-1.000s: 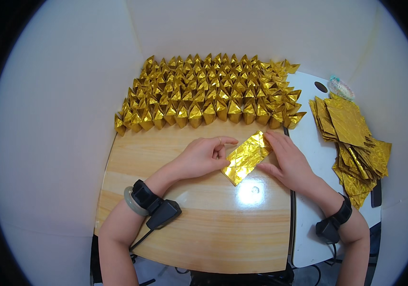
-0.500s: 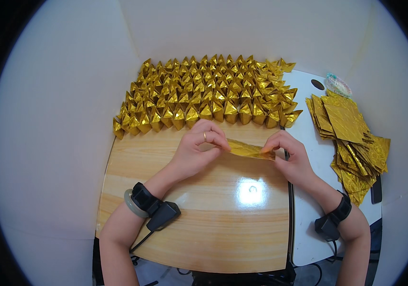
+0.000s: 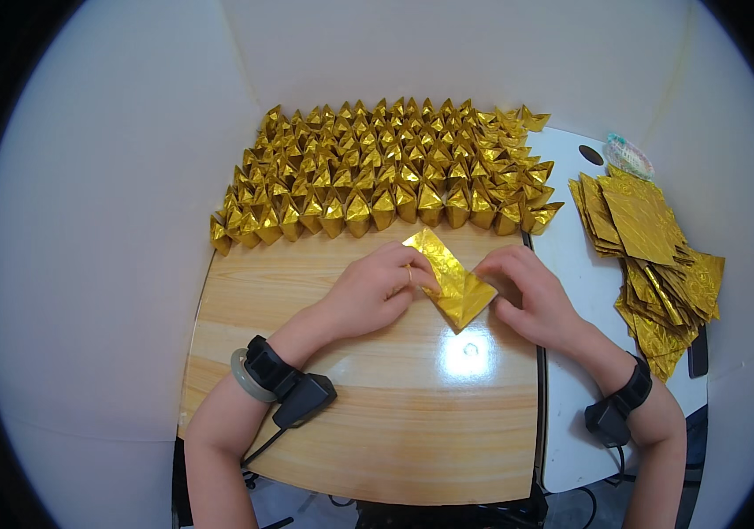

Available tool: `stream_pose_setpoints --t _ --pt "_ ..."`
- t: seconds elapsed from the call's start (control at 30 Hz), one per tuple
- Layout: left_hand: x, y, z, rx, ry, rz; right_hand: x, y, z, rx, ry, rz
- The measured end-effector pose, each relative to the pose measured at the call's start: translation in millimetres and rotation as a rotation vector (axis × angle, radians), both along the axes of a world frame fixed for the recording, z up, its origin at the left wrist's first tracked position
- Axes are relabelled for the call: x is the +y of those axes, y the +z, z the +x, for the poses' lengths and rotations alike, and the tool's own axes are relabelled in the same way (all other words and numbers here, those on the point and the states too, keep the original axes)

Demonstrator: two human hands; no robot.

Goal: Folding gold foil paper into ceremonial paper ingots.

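Between my hands, above the wooden tabletop, is a folded sheet of gold foil paper (image 3: 450,278). One part of it forms a slanting strip, and a flap turns up toward the right. My left hand (image 3: 383,286), with a ring on one finger, grips the strip's left edge, its fingertips lying over the foil. At the flap's right corner is my right hand (image 3: 531,294), its thumb and forefinger curled around that corner. Rows of folded gold paper ingots (image 3: 381,167) stand just beyond both hands.
A loose pile of gold foil sheets (image 3: 646,225) lies on the white table (image 3: 575,392) at right. An oval patterned item (image 3: 630,157) and a dark phone-like object (image 3: 698,353) sit beside it. Pale walls (image 3: 112,247) enclose the wooden tabletop (image 3: 368,423).
The narrow, nearly level gold strip has been turned to a slant and now has a flap bent up at its right end. Both hands stay in about the same place.
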State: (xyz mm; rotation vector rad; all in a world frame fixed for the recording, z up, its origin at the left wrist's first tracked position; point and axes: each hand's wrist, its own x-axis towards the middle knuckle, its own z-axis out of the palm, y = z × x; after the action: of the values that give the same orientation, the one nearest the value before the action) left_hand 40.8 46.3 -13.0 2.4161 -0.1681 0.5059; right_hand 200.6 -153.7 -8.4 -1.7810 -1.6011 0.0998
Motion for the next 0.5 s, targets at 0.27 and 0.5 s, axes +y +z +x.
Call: stream_pose_setpoints --t 0.27,0.5 --pt "4.6 2.9 -1.0 0.164 -0.206 -0.132 -1.1 2.5 0.4 0.11 0.226 -0.076" --pt "-2.0 3.2 0.1 0.068 -0.313 -0.089 0.7 -0.5 0.6 -0.051 0.434 -0.101"
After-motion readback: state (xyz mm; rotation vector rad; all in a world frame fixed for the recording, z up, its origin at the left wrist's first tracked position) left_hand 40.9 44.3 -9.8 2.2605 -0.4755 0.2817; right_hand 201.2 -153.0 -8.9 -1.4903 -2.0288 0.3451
